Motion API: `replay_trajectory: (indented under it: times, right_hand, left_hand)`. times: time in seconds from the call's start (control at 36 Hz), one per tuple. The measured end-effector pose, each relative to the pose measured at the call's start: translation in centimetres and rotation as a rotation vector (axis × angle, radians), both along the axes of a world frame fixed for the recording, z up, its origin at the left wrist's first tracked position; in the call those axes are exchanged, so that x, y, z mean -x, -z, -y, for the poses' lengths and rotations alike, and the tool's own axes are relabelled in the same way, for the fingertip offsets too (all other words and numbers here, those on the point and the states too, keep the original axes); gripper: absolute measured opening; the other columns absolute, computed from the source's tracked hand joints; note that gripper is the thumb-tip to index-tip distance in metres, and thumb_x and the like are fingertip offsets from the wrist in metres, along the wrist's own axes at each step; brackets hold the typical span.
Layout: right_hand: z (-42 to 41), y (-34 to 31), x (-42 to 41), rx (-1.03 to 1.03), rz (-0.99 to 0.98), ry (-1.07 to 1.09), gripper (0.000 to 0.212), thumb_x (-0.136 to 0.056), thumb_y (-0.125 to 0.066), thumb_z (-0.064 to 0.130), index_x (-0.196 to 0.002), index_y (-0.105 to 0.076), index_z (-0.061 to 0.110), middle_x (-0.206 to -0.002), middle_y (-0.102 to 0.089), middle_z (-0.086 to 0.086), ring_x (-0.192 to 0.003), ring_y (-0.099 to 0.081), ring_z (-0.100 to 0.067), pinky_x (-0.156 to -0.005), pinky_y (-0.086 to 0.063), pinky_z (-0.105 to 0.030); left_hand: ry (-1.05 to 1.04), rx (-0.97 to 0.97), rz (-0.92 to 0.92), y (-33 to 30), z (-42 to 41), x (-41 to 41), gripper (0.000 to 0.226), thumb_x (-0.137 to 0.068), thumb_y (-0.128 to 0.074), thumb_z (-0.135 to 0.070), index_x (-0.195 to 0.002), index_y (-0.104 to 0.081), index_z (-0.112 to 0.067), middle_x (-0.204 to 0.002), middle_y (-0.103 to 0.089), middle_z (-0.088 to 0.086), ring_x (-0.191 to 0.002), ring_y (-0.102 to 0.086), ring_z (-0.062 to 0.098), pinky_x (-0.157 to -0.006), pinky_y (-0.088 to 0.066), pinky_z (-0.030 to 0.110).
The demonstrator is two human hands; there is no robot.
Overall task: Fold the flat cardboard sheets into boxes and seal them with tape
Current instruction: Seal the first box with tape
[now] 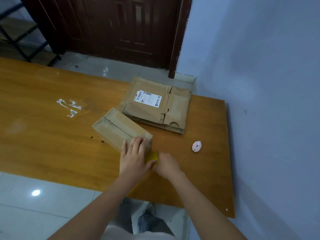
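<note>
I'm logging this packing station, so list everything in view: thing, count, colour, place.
folded box: one, brown, table middle, taped along its top seam
flat cardboard sheets: a stack, brown with a white label, far right of the table
tape roll: one, yellow, at the box's near end
small cutter: one, pink, right of the box
table: one, orange wood
door: one, dark brown, behind the table
left hand: fingers resting on the box's near end
right hand: holding the tape roll

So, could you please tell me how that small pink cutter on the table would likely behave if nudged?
The pink cutter looks small and plastic, so probably light and easily slid on the smooth table. Its rounded body might spin or skid rather than tip.
</note>
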State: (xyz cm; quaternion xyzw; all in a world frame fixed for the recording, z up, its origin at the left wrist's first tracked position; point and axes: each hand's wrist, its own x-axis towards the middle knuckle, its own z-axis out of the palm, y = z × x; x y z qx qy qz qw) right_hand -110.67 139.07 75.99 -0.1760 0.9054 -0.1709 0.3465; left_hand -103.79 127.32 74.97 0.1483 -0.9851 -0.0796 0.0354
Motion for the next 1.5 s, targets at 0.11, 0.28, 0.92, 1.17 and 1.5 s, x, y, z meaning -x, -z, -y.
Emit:
replay_trajectory:
  times: [0.11, 0.28, 0.92, 1.17, 1.5]
  right_hand:
    - [-0.6, 0.5, 1.0, 0.167, 0.199, 0.003, 0.035, -0.073, -0.069, 0.038, -0.1, -0.054, 0.023, -0.107, -0.057, -0.006, -0.092, -0.056, -0.023, -0.076, -0.051, -0.041]
    - [-7.3, 1.2, 6.1, 0.293, 0.181, 0.43, 0.069, -0.088, -0.056, 0.049, -0.145, -0.028, 0.021, -0.155, -0.009, -0.004, -0.143, -0.015, -0.025, -0.115, -0.023, -0.04]
    - [-7.4, 5.9, 6.8, 0.227, -0.287, 0.466, 0.02, -0.097, -0.048, 0.023, -0.106, -0.048, 0.006, -0.087, -0.054, -0.006, -0.075, -0.052, -0.023, -0.06, -0.032, -0.029]
    - [-3.6, 0.1, 2.8, 0.665, -0.583, -0.22, 0.016, -0.08, -0.069, 0.007, -0.095, -0.069, 0.012, -0.095, -0.064, -0.005, -0.085, -0.058, -0.015, -0.067, -0.045, -0.023]
    - [-1.3, 1.2, 2.9, 0.558, -0.766, -0.429, 0.013, -0.073, -0.072, 0.0, -0.081, -0.068, 0.011, -0.092, -0.061, -0.007, -0.09, -0.055, -0.022, -0.05, -0.047, -0.028]
  left_hand:
    - [-0.038, -0.002, -0.011, 0.1, -0.6, 0.5, 0.09, -0.057, -0.077, -0.062, -0.126, -0.054, -0.009, -0.129, -0.053, 0.007, -0.128, -0.047, 0.025, -0.112, -0.012, 0.047]
    - [-0.015, 0.012, -0.062, 0.7, -0.3, 0.4, 0.094, -0.059, -0.069, -0.069, -0.129, -0.051, -0.008, -0.132, -0.053, 0.009, -0.128, -0.046, 0.027, -0.11, -0.017, 0.049]
    - [-0.045, 0.081, 0.089, 0.5, -0.4, 0.6, 0.113, -0.07, -0.045, -0.08, -0.15, -0.011, -0.008, -0.158, -0.009, 0.009, -0.146, -0.003, 0.028, -0.117, -0.002, 0.043]
    - [-0.04, 0.063, 0.11, 0.4, -0.3, 0.6, 0.111, -0.07, -0.033, -0.082, -0.149, -0.017, -0.006, -0.157, -0.016, 0.011, -0.145, -0.011, 0.031, -0.115, -0.002, 0.043]
    - [-0.036, 0.041, 0.083, 0.5, -0.3, 0.5, 0.109, -0.07, -0.048, -0.078, -0.148, -0.023, -0.006, -0.156, -0.021, 0.012, -0.144, -0.015, 0.031, -0.114, -0.005, 0.043]
